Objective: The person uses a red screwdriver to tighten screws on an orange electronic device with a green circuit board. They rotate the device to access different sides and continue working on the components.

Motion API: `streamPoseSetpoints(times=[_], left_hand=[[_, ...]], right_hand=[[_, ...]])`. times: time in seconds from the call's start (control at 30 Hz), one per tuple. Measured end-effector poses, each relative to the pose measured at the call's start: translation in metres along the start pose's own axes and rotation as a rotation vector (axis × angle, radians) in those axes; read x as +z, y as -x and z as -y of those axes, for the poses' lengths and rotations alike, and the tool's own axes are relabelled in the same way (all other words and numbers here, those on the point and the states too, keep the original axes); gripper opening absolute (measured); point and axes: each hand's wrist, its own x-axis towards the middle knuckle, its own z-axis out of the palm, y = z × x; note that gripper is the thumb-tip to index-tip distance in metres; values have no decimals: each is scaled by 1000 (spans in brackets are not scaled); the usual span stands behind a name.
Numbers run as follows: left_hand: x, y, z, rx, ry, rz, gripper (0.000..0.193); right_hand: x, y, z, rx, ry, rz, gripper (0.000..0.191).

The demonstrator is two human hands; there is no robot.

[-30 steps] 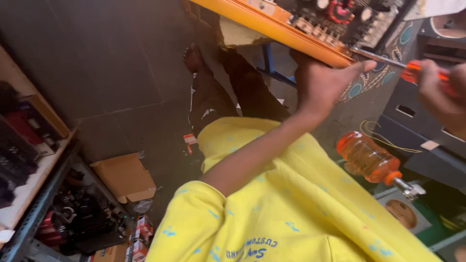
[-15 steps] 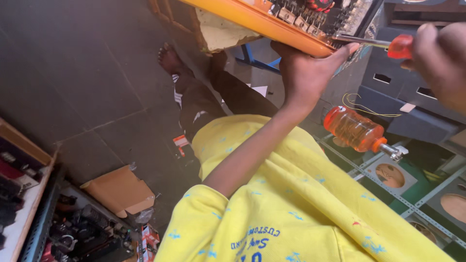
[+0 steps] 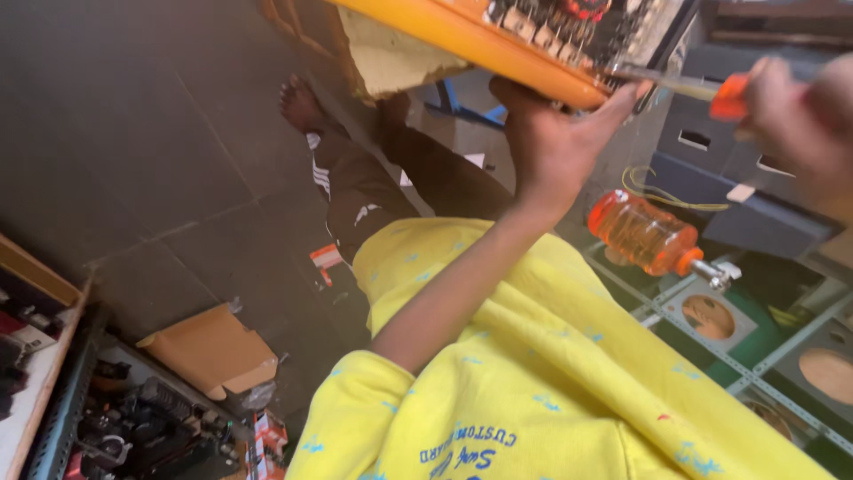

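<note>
**Driving a screw on the orange-edged board**

I take the orange-edged circuit board [image 3: 498,40] as my landmark; it sits at the top of the head view, tilted, with its rows of components facing up and away. My left hand [image 3: 551,133] is directly under its lower edge, fingers curled up around the orange rim, gripping it from below. My right hand [image 3: 800,116] is off to the right of the board, wrapped closed around the orange handle of a screwdriver [image 3: 702,89], whose metal shaft runs leftwards so the tip meets the board's component side near the rim.

To do this step well, I judge I should keep the left hand braced firmly so the board cannot rock, hold the shaft in line with the screw rather than at a slant, and press lightly while turning so the tip does not skip onto nearby parts.

Below and right of the board an orange plastic bottle [image 3: 644,233] lies on its side on the floor. Far below-left of the board there is a flat cardboard piece [image 3: 213,351].

Compared with half a second earlier, the board has shifted a little lower and rightwards in view, the bottle likewise; the grips of both hands look unchanged.
</note>
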Motion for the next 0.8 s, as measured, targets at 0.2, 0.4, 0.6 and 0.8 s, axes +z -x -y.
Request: streamPoseSetpoints(times=[0.2, 0.4, 0.6, 0.8], left_hand=[[5, 3, 6, 36, 27, -37, 72], [6, 3, 3, 20, 18, -57, 71], [5, -1, 2, 118, -62, -42, 53], [0, 2, 2, 156, -49, -26, 47]], right_hand=[[-24, -55, -25, -294, -173, 183, 52], [12, -28, 4, 99, -327, 21, 49], [-8, -54, 32, 38, -81, 36, 48], [-3, -26, 8, -4, -142, 18, 46]])
